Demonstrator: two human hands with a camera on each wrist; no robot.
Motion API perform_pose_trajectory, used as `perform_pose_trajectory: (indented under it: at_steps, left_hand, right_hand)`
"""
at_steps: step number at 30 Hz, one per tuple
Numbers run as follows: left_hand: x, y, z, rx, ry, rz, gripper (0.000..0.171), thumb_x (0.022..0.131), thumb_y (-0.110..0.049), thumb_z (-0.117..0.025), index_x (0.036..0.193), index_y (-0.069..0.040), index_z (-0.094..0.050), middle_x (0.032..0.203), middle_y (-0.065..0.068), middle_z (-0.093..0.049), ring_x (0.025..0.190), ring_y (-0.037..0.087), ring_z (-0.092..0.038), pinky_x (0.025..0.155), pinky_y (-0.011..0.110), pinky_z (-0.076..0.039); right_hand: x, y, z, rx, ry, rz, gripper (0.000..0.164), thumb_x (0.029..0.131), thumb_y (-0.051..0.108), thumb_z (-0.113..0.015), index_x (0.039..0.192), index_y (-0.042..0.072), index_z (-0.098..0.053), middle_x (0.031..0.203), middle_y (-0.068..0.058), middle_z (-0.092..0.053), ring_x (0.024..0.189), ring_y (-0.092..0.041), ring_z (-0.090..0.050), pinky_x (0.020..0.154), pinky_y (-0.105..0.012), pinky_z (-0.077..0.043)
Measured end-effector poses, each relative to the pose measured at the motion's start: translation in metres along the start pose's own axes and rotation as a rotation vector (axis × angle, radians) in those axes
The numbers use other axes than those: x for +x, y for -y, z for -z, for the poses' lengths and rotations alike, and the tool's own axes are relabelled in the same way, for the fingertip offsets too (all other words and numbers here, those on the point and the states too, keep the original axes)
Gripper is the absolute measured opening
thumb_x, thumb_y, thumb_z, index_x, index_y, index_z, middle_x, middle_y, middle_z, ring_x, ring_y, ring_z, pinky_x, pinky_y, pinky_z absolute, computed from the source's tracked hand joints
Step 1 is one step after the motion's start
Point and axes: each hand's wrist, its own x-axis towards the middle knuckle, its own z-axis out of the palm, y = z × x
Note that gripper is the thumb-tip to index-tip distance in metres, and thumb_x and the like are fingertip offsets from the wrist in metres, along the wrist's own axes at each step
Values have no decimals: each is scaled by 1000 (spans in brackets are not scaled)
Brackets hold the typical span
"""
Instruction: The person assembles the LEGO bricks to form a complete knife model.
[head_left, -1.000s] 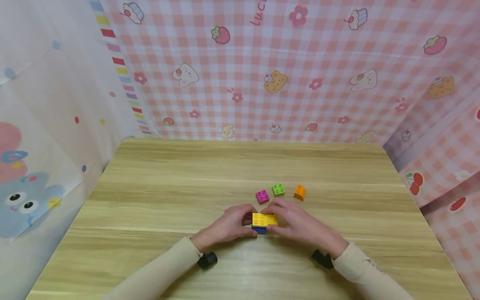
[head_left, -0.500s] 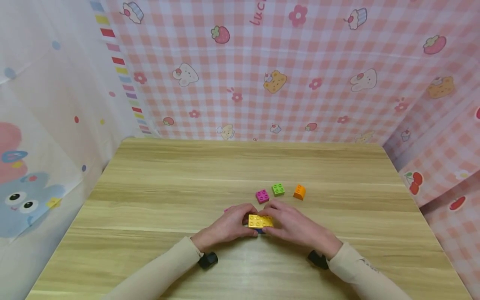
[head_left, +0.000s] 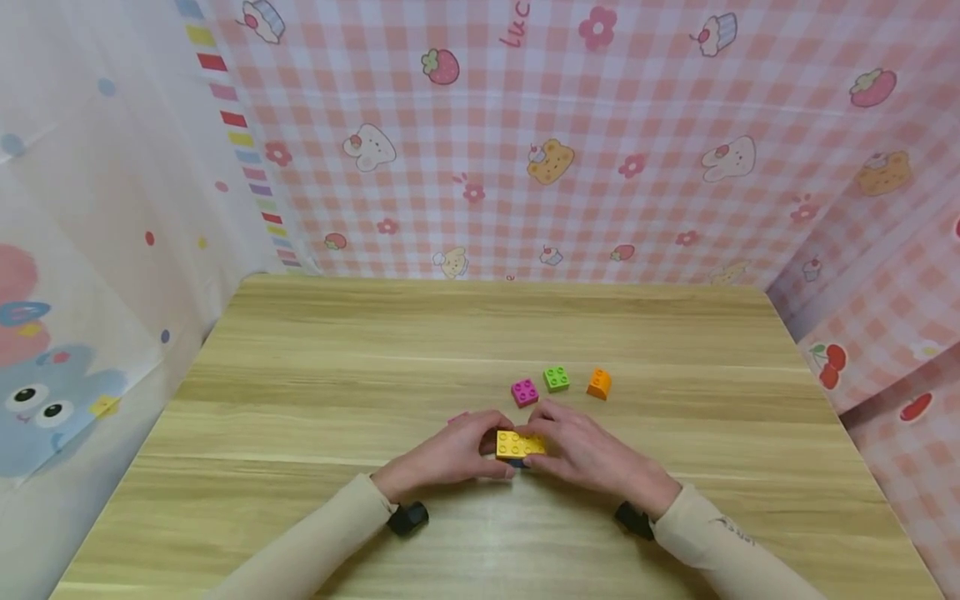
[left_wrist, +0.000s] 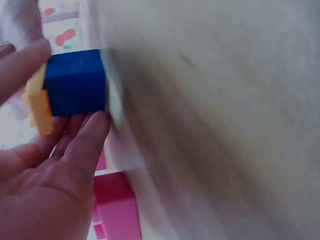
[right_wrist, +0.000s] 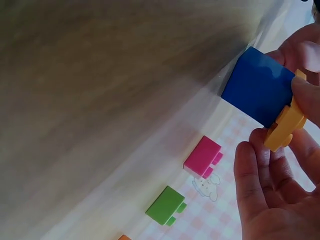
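Observation:
A yellow eight-stud toy brick (head_left: 513, 444) lies over a taller blue block (left_wrist: 77, 82), which stands upright on the table; the yellow one is thin in both wrist views. My right hand (head_left: 588, 446) grips the yellow brick, thumb on its near side and fingers at its far side. Around the blue block's left end curls my left hand (head_left: 457, 450), thumb nearest me. One fingertip touches the block's lower edge in the left wrist view. Part of the yellow brick's right end is hidden by the right hand.
Beyond the hands stand a magenta brick (head_left: 525, 392), a lime green brick (head_left: 557, 379) and an orange curved brick (head_left: 599, 384). A pink brick (left_wrist: 117, 207) sits behind the left hand, mostly hidden in the head view. Patterned cloth (head_left: 487, 150) hangs along the back table edge.
Over the last second the right hand has slid the yellow brick slightly left over the blue block, hiding more of the blue. The left hand has barely moved. The other bricks stay put.

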Motion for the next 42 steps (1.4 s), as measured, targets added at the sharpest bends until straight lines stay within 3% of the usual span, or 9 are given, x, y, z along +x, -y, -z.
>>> perform_pose_trajectory:
  at_steps: [4, 6, 11, 15, 18, 23, 32, 38, 42]
  left_hand:
    - [-8, 0, 1, -158, 17, -11, 41, 97, -21, -75, 131, -5, -59, 130, 6, -65, 123, 18, -64, 102, 28, -53]
    - [-10, 0, 0, -173, -11, -21, 36, 100, -19, -72, 130, -4, -60, 132, 10, -65, 124, 23, -64, 101, 28, -54]
    - [-12, -4, -2, -34, -108, -66, 26, 100, -17, -71, 122, -5, -65, 123, 9, -69, 114, 22, -68, 97, 29, -56]
    - [-14, -7, -3, 125, -156, -85, 25, 98, -21, -73, 120, -8, -70, 115, 4, -73, 105, 17, -66, 96, 36, -55]
    - [-14, -9, -3, 173, -167, -70, 27, 97, -23, -74, 120, -9, -71, 115, 3, -73, 103, 16, -65, 95, 39, -54]
    - [-13, -10, -5, 198, -176, -43, 29, 97, -25, -75, 121, -9, -72, 117, 4, -74, 103, 15, -65, 98, 41, -52]
    - [-13, -12, -7, 210, -196, -52, 29, 95, -22, -76, 120, -8, -72, 115, 4, -75, 105, 16, -67, 107, 48, -47]
    - [-14, -11, -7, 220, -211, -71, 27, 95, -22, -76, 118, -8, -73, 113, 4, -75, 102, 15, -68, 106, 48, -48]
    - [-15, -10, -7, 221, -219, -79, 27, 95, -21, -76, 118, -8, -73, 112, 3, -76, 101, 14, -68, 109, 50, -46]
  right_hand:
    - [-1, 1, -1, 5, -9, -14, 41, 94, 28, -79, 131, 10, -71, 107, 8, -55, 89, -8, -51, 75, -22, -50]
    - [-1, 1, -2, 6, -17, -21, 41, 94, 27, -80, 130, 10, -72, 106, 8, -55, 89, -8, -51, 75, -21, -50]
    - [-2, 1, -1, 31, -15, -64, 46, 94, 34, -78, 132, 11, -70, 114, 6, -60, 94, -9, -55, 81, -26, -54]
    - [-4, -4, 9, 43, -34, -122, 53, 97, 44, -72, 139, 12, -65, 134, -2, -63, 116, -21, -62, 98, -44, -56]
    - [-3, -15, 22, -13, -114, -121, 49, 99, 37, -72, 138, 9, -64, 139, -11, -62, 127, -33, -59, 105, -55, -51]
    - [1, -43, 38, -148, -214, -111, 47, 94, 22, -78, 134, 2, -65, 138, -19, -63, 129, -39, -57, 109, -58, -46]
    - [16, -74, 47, -153, -69, -123, 54, 95, 25, -77, 143, 5, -60, 150, -14, -56, 146, -39, -42, 119, -58, -34]
    - [33, -77, 43, -241, -10, -78, 43, 95, 21, -78, 134, 7, -68, 137, -11, -67, 140, -39, -49, 115, -59, -38]
    - [36, -77, 40, -265, -19, -74, 36, 94, 17, -78, 127, 5, -71, 129, -13, -70, 133, -38, -56, 113, -58, -42]
